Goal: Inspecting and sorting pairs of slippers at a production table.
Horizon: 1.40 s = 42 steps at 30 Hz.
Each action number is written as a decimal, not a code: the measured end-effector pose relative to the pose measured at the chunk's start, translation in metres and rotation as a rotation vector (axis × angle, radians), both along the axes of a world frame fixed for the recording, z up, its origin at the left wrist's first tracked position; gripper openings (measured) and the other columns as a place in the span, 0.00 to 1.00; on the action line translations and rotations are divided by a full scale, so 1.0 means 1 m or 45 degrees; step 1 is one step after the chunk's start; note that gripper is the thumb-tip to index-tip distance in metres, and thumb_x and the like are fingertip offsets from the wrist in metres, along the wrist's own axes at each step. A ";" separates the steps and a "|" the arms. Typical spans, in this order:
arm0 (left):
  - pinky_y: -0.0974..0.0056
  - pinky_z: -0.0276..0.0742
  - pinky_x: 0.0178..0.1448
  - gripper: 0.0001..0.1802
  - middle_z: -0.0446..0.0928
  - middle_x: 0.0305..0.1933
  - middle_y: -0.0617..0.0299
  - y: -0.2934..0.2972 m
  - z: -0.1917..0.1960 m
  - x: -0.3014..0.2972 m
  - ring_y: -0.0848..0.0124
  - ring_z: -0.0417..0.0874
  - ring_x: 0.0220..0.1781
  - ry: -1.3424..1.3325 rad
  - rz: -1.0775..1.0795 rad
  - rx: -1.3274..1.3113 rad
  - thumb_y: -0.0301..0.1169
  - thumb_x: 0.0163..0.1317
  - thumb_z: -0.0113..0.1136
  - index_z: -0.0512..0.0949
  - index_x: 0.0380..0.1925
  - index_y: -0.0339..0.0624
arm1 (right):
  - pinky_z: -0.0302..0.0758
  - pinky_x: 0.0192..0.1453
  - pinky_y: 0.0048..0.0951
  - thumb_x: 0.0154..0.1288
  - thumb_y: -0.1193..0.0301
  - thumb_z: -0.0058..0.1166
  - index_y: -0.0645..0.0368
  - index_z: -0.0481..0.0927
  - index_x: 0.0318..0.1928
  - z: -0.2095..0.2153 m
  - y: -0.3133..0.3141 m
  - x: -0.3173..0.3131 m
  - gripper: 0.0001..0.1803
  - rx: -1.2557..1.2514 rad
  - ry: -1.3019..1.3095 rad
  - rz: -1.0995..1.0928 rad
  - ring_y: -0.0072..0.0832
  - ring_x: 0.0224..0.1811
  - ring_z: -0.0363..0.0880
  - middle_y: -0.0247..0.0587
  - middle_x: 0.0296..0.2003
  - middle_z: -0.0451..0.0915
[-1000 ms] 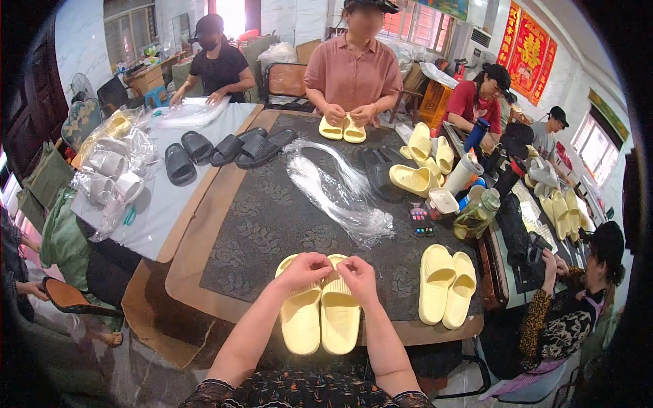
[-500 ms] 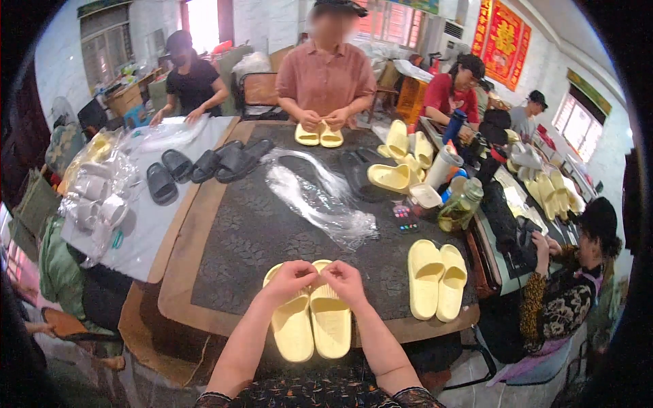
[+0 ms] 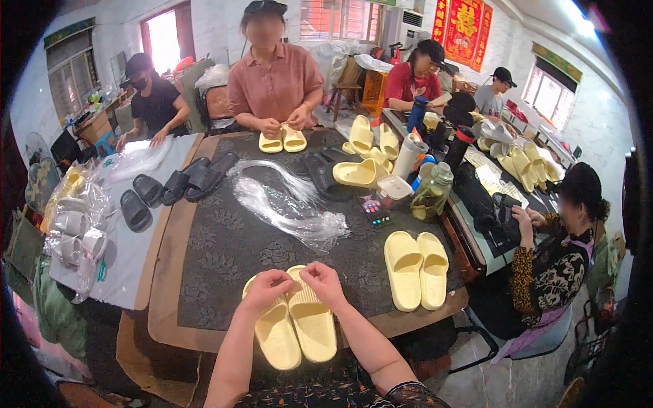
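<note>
A pair of pale yellow slide slippers lies side by side at the table's near edge, heels toward me. Over their straps, my left hand has its thumb and fingers pinched together. My right hand is closed in a like pinch just beside it, a small gap between the fingertips. Whatever they pinch is too small or thin to make out. Beyond my hands lies a bundle of clear plastic strands. A second pair of yellow slippers rests to the right.
Dark slippers and bagged pale slippers are at the left. A phone, a clear tub, a glass jar and more yellow slippers stand back right. Across the table a person handles yellow slippers; others work around.
The view has turned, so the table and people appear further left. My fingertips are slightly further apart over the straps. The slippers in front of me remain beneath my hands.
</note>
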<state>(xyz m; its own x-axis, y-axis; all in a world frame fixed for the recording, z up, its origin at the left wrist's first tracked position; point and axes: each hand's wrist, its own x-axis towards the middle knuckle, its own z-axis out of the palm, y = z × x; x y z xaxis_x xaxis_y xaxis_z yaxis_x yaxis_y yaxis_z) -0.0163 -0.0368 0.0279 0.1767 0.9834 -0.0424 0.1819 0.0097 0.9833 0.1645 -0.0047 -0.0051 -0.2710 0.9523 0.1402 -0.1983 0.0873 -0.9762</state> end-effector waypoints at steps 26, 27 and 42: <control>0.72 0.72 0.39 0.07 0.77 0.30 0.69 -0.002 0.001 -0.002 0.81 0.75 0.34 -0.018 -0.050 0.064 0.30 0.59 0.59 0.79 0.32 0.36 | 0.66 0.34 0.15 0.61 0.74 0.58 0.61 0.78 0.33 -0.005 -0.001 0.003 0.04 0.040 -0.108 -0.005 0.10 0.29 0.68 0.23 0.27 0.74; 0.72 0.72 0.38 0.07 0.77 0.30 0.69 -0.006 0.003 -0.002 0.80 0.75 0.34 -0.019 -0.056 0.040 0.30 0.60 0.59 0.79 0.32 0.37 | 0.66 0.34 0.15 0.61 0.74 0.58 0.61 0.78 0.34 -0.005 -0.003 0.003 0.04 -0.059 -0.046 -0.040 0.11 0.30 0.69 0.24 0.28 0.75; 0.71 0.71 0.38 0.09 0.77 0.29 0.68 0.002 -0.007 -0.012 0.80 0.74 0.32 0.040 -0.081 0.181 0.32 0.59 0.60 0.79 0.33 0.36 | 0.64 0.31 0.15 0.61 0.74 0.57 0.60 0.78 0.33 0.001 -0.002 -0.007 0.03 0.094 -0.157 0.044 0.10 0.27 0.68 0.24 0.26 0.74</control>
<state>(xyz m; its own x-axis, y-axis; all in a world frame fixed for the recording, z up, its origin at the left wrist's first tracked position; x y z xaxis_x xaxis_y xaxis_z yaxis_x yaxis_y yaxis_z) -0.0286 -0.0344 0.0206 0.2394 0.9667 0.0899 0.2085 -0.1416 0.9677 0.1570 -0.0071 -0.0042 -0.3227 0.9306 0.1729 -0.0813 0.1547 -0.9846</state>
